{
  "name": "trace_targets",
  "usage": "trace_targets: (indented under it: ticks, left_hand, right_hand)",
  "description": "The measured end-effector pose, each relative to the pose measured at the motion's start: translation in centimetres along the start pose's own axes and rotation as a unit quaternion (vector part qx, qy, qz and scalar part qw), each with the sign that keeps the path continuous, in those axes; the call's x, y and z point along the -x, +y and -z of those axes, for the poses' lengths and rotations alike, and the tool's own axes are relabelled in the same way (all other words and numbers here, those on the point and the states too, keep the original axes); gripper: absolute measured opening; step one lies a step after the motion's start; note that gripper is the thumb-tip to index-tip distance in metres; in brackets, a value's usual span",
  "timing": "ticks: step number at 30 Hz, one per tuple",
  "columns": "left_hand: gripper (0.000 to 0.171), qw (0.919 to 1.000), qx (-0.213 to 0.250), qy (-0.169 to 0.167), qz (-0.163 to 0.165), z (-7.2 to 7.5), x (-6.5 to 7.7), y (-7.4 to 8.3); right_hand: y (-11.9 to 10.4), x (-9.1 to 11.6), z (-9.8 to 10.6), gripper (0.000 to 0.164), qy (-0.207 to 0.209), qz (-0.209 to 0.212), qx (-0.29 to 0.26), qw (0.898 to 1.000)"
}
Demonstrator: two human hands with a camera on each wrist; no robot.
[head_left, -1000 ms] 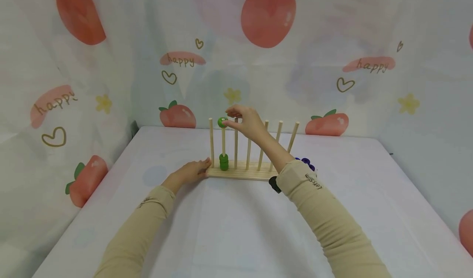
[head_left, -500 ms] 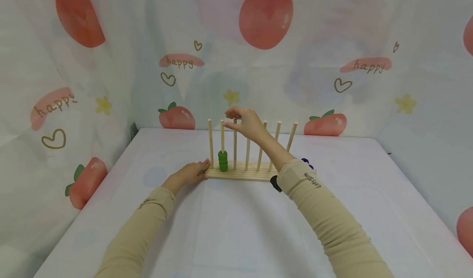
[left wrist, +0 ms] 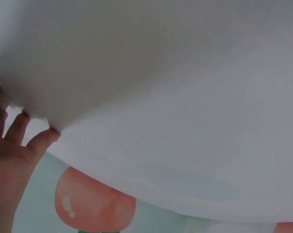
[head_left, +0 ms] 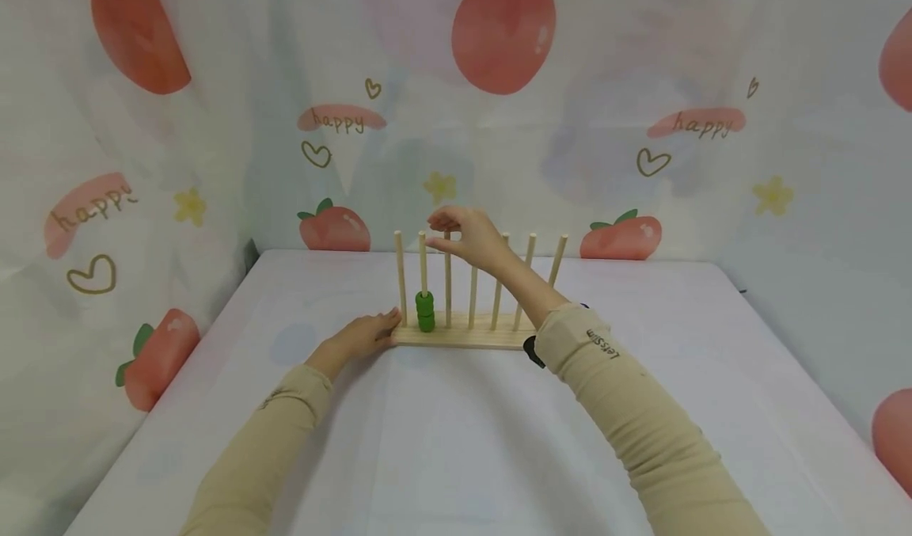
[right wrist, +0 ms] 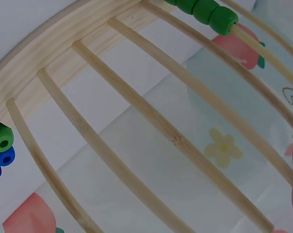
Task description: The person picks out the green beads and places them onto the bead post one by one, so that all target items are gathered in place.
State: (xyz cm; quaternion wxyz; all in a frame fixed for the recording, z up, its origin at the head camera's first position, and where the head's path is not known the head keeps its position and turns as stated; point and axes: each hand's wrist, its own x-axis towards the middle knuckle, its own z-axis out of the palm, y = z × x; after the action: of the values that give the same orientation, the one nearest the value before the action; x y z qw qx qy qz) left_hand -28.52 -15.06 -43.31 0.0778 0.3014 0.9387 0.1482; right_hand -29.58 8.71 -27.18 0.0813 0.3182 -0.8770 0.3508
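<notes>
round green beads (head_left: 425,312) on smooth wooden peg, right hand (head_left: 466,237) grip empty, fingers loose

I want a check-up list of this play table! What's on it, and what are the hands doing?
Surface: white table, covered by a cloth.
Job's things: wooden peg rack with seven upright pegs; green beads stacked on the second peg from the left.
Clutter: loose colored beads beside the rack's right end.
Grips: left hand touches the rack's left end; right hand is by the peg tops, holding nothing.
Cables: nothing seen.
Surroundings: peach-print curtain.
</notes>
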Motion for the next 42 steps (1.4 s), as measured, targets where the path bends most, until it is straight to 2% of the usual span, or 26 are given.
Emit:
trace_targets:
  ticks: [12,25,35,42]
  left_hand:
    - [0.059,1.0,0.0,0.006,-0.008,-0.1,-0.1,0.0]
    - [0.057,0.9993,0.012,-0.022,0.028,0.3,0.0,0.4]
    - [0.057,0.9998,0.005,-0.014,0.014,0.1,-0.1,0.2]
    - [0.057,0.9999,0.006,-0.011,0.011,0.0,-0.1,0.2]
  right_hand:
    - [0.3,0.8,0.8,0.035,-0.022,0.011,-0.046,0.999]
    - [0.9,2.3,1.7,0.032,-0.001,0.032,-0.06,0.998]
    - [1.3,4.0,1.7,0.03,0.024,0.079,-0.076,0.994]
    - [1.6,5.6,1.9,0.031,0.043,0.088,-0.083,0.992]
